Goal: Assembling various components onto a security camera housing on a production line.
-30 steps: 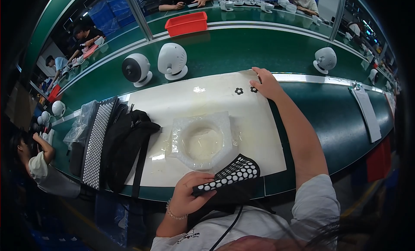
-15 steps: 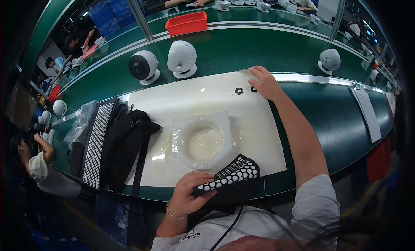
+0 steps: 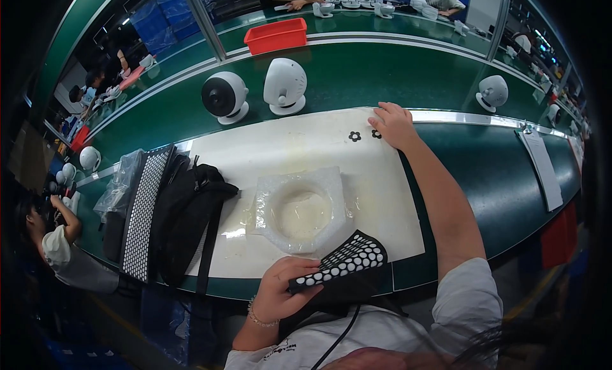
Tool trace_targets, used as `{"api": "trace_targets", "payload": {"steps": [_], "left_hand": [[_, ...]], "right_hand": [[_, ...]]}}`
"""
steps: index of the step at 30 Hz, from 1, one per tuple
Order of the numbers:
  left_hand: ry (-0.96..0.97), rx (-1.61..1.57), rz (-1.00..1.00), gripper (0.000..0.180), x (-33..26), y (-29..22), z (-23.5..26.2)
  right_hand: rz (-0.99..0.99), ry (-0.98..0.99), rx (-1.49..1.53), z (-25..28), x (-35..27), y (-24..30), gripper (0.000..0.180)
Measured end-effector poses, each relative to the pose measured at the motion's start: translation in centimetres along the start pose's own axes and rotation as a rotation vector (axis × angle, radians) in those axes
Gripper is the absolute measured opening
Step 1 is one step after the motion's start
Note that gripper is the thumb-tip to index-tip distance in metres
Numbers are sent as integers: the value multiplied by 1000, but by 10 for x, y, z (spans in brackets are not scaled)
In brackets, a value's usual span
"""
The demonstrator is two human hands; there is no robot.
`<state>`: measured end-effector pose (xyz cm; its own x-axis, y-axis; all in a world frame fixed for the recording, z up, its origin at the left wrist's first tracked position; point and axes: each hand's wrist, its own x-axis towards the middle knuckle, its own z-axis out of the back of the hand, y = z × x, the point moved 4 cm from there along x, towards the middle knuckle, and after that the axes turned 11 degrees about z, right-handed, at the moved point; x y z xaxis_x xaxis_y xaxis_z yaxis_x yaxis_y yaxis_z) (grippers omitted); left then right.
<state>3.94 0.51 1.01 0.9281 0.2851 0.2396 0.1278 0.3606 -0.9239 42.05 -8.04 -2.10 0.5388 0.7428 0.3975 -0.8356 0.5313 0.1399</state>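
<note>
In my left hand (image 3: 287,284), near the table's front edge, is a curled black sheet with white round dots (image 3: 357,252). My fingers and thumb close round its left end. My right hand (image 3: 394,125) rests at the far right corner of a white board (image 3: 236,140), fingers stretched out and thumb apart. Beside that hand, two small black flower-shaped pieces (image 3: 354,136) lie on the board; the fingers partly overlap the right one. A ring-shaped holder wrapped in bubble wrap and clear tape (image 3: 261,210) sits mid-board.
Left of the board lie a black bag (image 3: 188,210), a long white-dotted black strip (image 3: 145,217) and clear plastic (image 3: 121,185). Several white round-headed devices (image 3: 285,86) stand on the green belt (image 3: 382,73) beyond. A clipboard (image 3: 540,169) lies right; a red bin (image 3: 275,37) stands behind.
The white devices on the green belt have shifted to the right. My left hand and the dotted sheet have moved slightly right and down; my right hand stays at the board's corner.
</note>
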Motion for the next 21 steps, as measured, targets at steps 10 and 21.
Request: {"api": "trace_targets", "payload": {"steps": [10,21], "left_hand": [[15,41,-46,34,2,-5,2],[79,59,-12,33,1,-5,5]], "right_hand": [[33,65,-102,10,15,18,42],[295,247,73,-34,56,132,58]]}}
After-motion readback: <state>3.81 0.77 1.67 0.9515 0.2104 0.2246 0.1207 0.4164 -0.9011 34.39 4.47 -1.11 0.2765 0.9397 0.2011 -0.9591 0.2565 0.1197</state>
